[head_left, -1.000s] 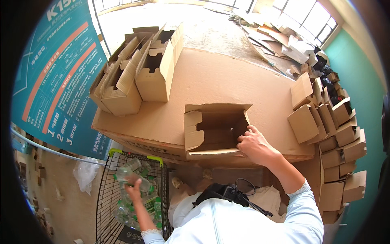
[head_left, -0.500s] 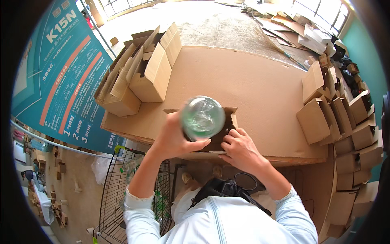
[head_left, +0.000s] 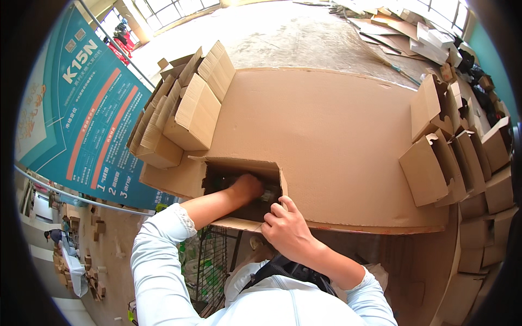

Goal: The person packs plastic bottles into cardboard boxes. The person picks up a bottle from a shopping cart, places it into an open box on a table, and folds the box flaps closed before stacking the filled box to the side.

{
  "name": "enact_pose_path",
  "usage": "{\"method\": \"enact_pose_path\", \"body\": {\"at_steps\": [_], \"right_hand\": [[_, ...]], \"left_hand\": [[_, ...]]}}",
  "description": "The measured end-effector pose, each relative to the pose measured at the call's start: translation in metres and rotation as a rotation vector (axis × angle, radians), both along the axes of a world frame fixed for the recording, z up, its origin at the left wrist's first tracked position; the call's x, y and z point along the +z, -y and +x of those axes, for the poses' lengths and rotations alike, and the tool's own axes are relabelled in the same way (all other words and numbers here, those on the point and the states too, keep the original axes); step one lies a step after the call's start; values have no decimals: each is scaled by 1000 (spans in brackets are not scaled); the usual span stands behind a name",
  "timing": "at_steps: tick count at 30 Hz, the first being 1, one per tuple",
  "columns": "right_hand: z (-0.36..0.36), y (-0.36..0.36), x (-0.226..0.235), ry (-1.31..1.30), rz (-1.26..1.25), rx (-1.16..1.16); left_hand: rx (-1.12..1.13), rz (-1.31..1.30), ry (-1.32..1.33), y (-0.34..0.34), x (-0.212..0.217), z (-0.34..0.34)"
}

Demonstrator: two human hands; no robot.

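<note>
A person's left hand (head_left: 249, 187) reaches inside an open carton (head_left: 239, 223) at 8 o'clock on a broad cardboard surface (head_left: 331, 141), its grip impossible to tell in shadow; clear plastic (head_left: 267, 194) shows just beside it at 4 o'clock. The right hand (head_left: 285, 225) grasps the carton's rim at 4 o'clock. Green-tinged bottles (head_left: 191, 267) lie in a wire cart (head_left: 220, 244) at 7 o'clock.

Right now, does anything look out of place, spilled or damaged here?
The cardboard sheets on the floor at upper right: they're heaped at odd angles with white slabs, untidier than the cartons lined up on the tabletop. Nothing stands out around the open carton that the left hand reaches into.
</note>
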State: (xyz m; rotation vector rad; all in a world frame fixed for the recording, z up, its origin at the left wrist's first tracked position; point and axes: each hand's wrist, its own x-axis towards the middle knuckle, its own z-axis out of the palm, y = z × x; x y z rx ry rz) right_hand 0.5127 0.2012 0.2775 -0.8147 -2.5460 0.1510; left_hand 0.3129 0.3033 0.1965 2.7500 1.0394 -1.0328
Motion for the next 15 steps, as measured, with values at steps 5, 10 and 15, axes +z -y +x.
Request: {"method": "enact_pose_path", "body": {"at_steps": [5, 10, 15], "right_hand": [[1, -3, -6, -28, -25, -17], [-1, -8, -8, -67, -33, -2], [-4, -15, 4, -111, -33, -21]], "left_hand": [[30, 14, 52, -1, 11, 1], [225, -168, 83, -4, 7, -21], [436, -399, 547, 9, 101, -46]]}}
